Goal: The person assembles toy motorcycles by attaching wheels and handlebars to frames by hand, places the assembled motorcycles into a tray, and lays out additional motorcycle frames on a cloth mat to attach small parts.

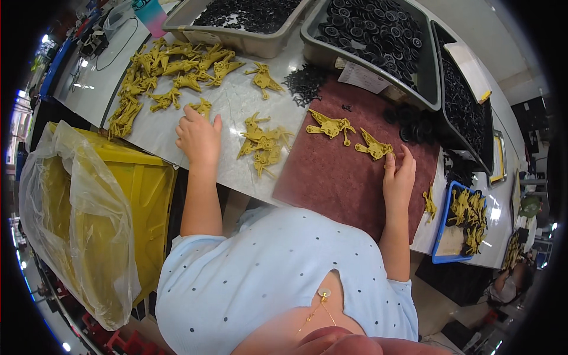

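My left hand [199,139] is over the light table, its thumb apart from its bent fingers. Just beyond the fingertips lies a yellow moulded plastic part [202,107], partly hidden by them. My right hand [400,177] is at the right side of a reddish-brown cloth mat [331,180], thumb and index finger apart. Its thumb tip touches, or nearly touches, the end of a yellow plastic part [374,145] on the mat. Left of that lies a second yellow part [330,126]. Several more yellow parts [261,144] are bunched between my hands.
A heap of yellow parts [168,65] spreads at the far left. Grey bins of black wheels [378,29] and small black pieces [245,13] stand at the back. Loose wheels [414,125] lie behind my right hand. At right is a blue tray [441,248]; at left, a bag-lined yellow crate [151,207].
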Tool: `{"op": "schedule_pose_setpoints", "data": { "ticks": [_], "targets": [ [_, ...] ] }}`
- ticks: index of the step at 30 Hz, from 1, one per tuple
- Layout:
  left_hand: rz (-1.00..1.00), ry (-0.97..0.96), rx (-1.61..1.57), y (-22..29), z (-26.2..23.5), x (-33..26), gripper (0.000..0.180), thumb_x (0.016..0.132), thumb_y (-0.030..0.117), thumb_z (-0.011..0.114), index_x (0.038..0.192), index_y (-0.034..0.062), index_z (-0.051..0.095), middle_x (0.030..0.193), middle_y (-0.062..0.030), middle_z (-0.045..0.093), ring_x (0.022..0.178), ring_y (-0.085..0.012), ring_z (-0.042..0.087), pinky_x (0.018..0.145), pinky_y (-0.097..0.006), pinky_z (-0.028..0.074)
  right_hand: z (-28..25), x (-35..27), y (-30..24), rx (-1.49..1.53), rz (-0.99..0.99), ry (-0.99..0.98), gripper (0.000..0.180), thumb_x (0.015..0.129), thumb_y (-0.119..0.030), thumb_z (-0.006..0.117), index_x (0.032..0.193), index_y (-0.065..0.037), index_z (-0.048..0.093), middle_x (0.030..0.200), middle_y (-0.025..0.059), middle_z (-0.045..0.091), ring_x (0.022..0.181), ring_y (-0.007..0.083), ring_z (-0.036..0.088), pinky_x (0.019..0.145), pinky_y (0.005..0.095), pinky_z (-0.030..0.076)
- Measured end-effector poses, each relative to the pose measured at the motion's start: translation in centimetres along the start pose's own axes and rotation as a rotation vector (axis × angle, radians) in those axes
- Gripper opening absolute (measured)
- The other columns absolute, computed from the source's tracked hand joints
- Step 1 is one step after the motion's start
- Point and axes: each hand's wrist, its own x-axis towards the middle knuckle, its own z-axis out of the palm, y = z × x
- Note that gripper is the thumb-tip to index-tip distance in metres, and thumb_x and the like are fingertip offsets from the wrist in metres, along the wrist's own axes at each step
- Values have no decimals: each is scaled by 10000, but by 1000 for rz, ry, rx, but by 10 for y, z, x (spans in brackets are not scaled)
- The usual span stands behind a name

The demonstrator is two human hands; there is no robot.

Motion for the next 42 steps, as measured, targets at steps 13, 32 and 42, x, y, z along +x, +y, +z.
{"op": "schedule_pose_setpoints", "data": {
  "ticks": [13, 32, 42],
  "targets": [
    [383, -830, -1383, 67, -41, -64, 465, 979, 142, 498, 1420, 33, 396, 1076, -126, 621, 886, -162, 619, 753, -298, 521, -9, -26, -52, 351, -429, 74, 215, 850, 19, 627, 1062, -14, 608, 997, 120, 594, 909, 254, 590, 806, 300, 482],
    [707, -1031, -1626, 120, -25, -114, 558, 809, 24, 707, 1311, 0, 465, 1295, -116, 549, 1142, -183, 555, 977, -309, 454, -7, -42, -35, 312, -233, 28, 97, 823, -63, 679, 846, -19, 596, 780, 111, 566, 654, 249, 571, 559, 339, 468],
    [1084, -615, -1278, 130, -43, -111, 403, 729, 142, 808, 1072, 27, 631, 1040, -101, 680, 882, -226, 678, 759, -304, 543, -26, -48, -23, 322, -233, -175, 61, 864, -50, 623, 861, 6, 599, 787, 126, 558, 708, 279, 569, 626, 356, 470]
  ]
}}
